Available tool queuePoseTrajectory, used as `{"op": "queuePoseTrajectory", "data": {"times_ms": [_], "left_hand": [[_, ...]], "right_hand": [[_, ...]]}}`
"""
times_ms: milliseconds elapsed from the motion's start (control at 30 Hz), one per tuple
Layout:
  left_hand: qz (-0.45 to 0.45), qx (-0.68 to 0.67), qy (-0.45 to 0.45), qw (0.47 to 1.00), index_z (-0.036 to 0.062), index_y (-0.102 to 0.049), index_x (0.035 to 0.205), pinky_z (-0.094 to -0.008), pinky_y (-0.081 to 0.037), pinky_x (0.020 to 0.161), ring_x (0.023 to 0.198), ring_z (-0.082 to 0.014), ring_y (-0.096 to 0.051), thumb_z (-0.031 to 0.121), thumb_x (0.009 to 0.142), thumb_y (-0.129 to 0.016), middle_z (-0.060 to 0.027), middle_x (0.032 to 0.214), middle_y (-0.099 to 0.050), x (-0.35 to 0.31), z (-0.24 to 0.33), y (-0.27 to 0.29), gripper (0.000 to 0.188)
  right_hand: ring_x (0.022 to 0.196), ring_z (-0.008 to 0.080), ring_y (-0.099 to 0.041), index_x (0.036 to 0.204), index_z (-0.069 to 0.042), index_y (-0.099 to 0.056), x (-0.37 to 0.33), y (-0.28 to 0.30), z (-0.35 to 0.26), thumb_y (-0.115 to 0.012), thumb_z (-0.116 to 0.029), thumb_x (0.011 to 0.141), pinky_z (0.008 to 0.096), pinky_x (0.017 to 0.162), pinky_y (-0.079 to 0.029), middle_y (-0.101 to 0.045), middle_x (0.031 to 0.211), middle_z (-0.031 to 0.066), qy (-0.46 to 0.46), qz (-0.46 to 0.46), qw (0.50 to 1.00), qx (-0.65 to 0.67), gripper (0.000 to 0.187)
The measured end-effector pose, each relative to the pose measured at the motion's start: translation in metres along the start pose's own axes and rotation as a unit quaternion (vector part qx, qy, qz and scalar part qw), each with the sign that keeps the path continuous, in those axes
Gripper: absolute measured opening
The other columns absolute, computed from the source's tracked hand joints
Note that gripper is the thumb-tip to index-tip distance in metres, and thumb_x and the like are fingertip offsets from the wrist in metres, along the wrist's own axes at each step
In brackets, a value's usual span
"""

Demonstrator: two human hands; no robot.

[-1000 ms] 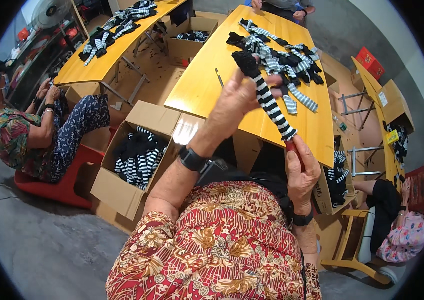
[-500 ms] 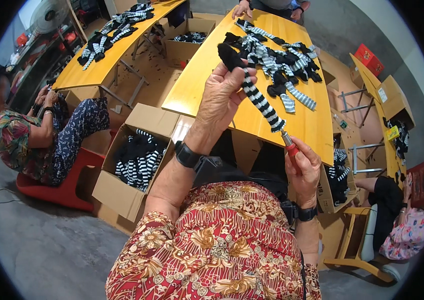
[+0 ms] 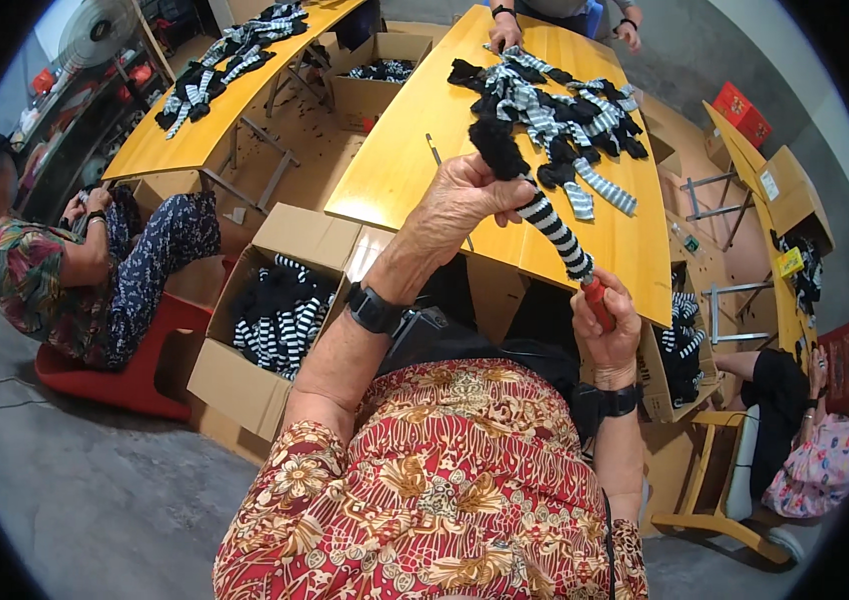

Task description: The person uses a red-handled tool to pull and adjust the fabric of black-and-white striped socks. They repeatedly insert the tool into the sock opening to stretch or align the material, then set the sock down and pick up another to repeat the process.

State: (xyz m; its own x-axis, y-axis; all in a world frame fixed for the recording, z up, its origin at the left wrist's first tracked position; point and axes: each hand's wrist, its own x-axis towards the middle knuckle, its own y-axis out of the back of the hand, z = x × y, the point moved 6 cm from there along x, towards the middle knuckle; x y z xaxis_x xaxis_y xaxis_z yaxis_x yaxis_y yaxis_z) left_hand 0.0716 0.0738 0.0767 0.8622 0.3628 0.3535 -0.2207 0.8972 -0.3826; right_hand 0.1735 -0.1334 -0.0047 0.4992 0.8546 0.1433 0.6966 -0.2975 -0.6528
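In front of me a black-and-white striped knit piece like a sock point(image 3: 557, 230), with a fuzzy black end, slants down to the right. My left hand point(image 3: 460, 205) pinches it where the black end meets the stripes. My right hand point(image 3: 611, 330) is wrapped round the red handle of a tool point(image 3: 599, 302) at the lower striped end. The tool's metal shaft is mostly hidden there, seemingly inside the knit. Beyond, on the yellow table point(image 3: 395, 165), lies a pile of black and grey-striped knit pieces point(image 3: 550, 115).
An open carton point(image 3: 245, 385) of striped knits stands left of me, another carton point(image 3: 657, 385) to my right. Across the table a co-worker's hand point(image 3: 507, 33) touches the pile. One person point(image 3: 55, 270) sits left on a red chair point(image 3: 110, 385), another point(image 3: 815, 465) sits right.
The striped sock has shifted right and slightly down with both hands. Less of the tool's metal shaft shows now. The co-worker's hand across the table has moved onto the pile.
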Motion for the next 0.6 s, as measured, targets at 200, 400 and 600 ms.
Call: {"op": "queuePoseTrajectory", "data": {"times_ms": [200, 400, 600], "left_hand": [[0.008, -0.015, 0.008, 1.0, 0.0048, -0.066, 0.092, -0.0191, -0.046, 0.058, 0.063, -0.0066, -0.058, 0.019, 0.083, -0.073, -0.0013, 0.078, -0.065, -0.003, -0.001, -0.017, 0.018], [0.013, -0.009, 0.024, 1.0, 0.0068, -0.065, 0.093, -0.017, -0.044, 0.056, 0.062, -0.0045, -0.058, 0.02, 0.084, -0.073, 0.0015, 0.078, -0.065, -0.013, -0.001, -0.026, 0.018], [0.013, 0.002, 0.024, 1.0, 0.0075, -0.065, 0.094, -0.0169, -0.043, 0.056, 0.063, -0.0035, -0.058, 0.023, 0.084, -0.072, 0.0023, 0.077, -0.065, -0.019, 0.002, -0.032, 0.019]], "right_hand": [[0.056, 0.0107, -0.043, 0.122, -0.001, -0.058, -0.01, -0.013, 0.005, -0.061, -0.015, 0.087, 0.0191, 0.045, -0.034, -0.056, 0.08, 0.0078, 0.039, 0.047, 0.997, 0.05, 0.038], [0.059, 0.0109, -0.046, 0.121, -0.001, -0.059, -0.022, -0.031, -0.012, -0.061, -0.011, 0.088, 0.019, 0.046, -0.034, -0.059, 0.082, 0.0085, 0.108, 0.111, 0.986, -0.059, 0.034], [0.063, 0.0144, -0.053, 0.116, 0.001, -0.061, -0.032, -0.059, -0.034, -0.061, -0.004, 0.086, 0.0251, 0.052, -0.041, -0.06, 0.079, 0.0081, 0.225, 0.081, 0.895, -0.376, 0.03]]}}
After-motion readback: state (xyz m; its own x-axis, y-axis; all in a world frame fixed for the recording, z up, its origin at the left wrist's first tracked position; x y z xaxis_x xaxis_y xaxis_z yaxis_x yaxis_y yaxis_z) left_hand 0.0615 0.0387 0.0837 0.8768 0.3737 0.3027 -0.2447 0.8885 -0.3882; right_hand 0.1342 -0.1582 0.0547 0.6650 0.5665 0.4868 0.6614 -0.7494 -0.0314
